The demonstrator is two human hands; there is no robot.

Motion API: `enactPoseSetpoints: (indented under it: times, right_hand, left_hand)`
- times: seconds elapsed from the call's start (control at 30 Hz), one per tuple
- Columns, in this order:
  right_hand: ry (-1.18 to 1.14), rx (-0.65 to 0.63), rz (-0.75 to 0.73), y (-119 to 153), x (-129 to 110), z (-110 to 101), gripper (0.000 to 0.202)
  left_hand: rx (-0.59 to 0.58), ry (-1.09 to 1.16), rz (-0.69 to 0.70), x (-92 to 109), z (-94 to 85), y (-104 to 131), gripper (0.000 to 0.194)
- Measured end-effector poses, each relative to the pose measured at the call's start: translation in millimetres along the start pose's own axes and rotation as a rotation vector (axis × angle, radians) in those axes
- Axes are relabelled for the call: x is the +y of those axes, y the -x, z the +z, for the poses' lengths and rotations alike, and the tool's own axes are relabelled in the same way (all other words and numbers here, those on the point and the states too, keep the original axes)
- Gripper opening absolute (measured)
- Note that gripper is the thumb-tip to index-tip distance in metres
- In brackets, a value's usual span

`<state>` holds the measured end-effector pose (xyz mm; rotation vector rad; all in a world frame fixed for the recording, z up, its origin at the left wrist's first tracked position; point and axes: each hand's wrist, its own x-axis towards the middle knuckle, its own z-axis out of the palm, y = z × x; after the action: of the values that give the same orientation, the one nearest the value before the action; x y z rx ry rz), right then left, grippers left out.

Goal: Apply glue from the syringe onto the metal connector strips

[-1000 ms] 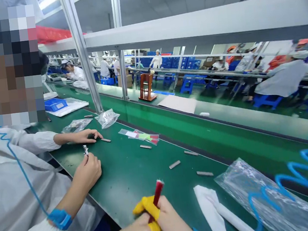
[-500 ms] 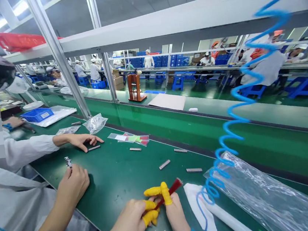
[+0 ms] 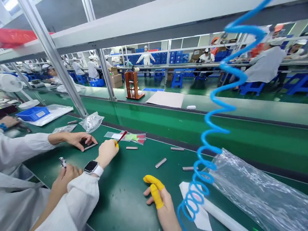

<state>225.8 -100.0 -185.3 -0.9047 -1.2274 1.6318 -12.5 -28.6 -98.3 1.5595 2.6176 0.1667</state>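
My left hand [image 3: 108,151], with a watch at the wrist, reaches across the green table and grips a thin dark red strip [image 3: 122,136]. The strip's tip is over the clear bags with red and green contents [image 3: 136,138]. My right hand [image 3: 162,203] hovers low in the centre, its yellow-covered fingers apart and nothing between them; a blue band is round its wrist. Small grey bars lie on the table: one [image 3: 131,147] near the bags, another [image 3: 161,163] beyond my right hand.
At the left, a co-worker's hand [image 3: 80,139] touches a bar near my left hand. A blue coiled hose [image 3: 213,123] hangs on the right, above a large clear plastic bag [image 3: 259,188] and a white roll [image 3: 227,218]. Further back are a metal post [image 3: 52,56] and a blue tray [image 3: 33,113].
My left hand has moved away from my right hand, forward and left, carrying the red strip to the clear bags. My right hand has let go of the strip and opened.
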Motion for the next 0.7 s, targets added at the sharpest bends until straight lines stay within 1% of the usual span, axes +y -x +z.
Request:
enactPoseSetpoints:
  times: [0.07,0.13,0.27,0.37,0.43,0.53,0.6,0.7]
  right_hand:
    - [0.017,-0.027,0.016,0,-1,0,0.055]
    - [0.02,-0.027,0.039,-3,3,-1,0.057]
    - [0.01,-0.033,0.069,-8,11,-1,0.067]
    - [0.015,-0.015,0.05,-6,7,0,0.063]
    - [0.022,-0.011,0.034,-3,3,1,0.059]
    - [0.034,-0.023,0.024,-1,0,1,0.059]
    - [0.039,-0.022,0.021,-1,2,1,0.06]
    - [0.047,-0.014,0.008,-2,6,2,0.061]
  left_hand:
    - [0.017,-0.04,-0.012,-2,6.3,-11,0.029]
    - [0.046,-0.069,-0.001,-3,13.8,-14,0.029]
    - [0.119,-0.084,0.065,-4,23.0,-8,0.031]
    - [0.168,-0.053,0.197,-1,25.3,0,0.035]
    - [0.153,-0.018,0.342,1,27.2,2,0.037]
    - [0.068,0.036,0.535,5,31.7,-2,0.037]
    - [0.019,0.063,0.595,6,34.5,-9,0.034]
    - [-0.016,0.089,0.631,6,36.2,-18,0.028]
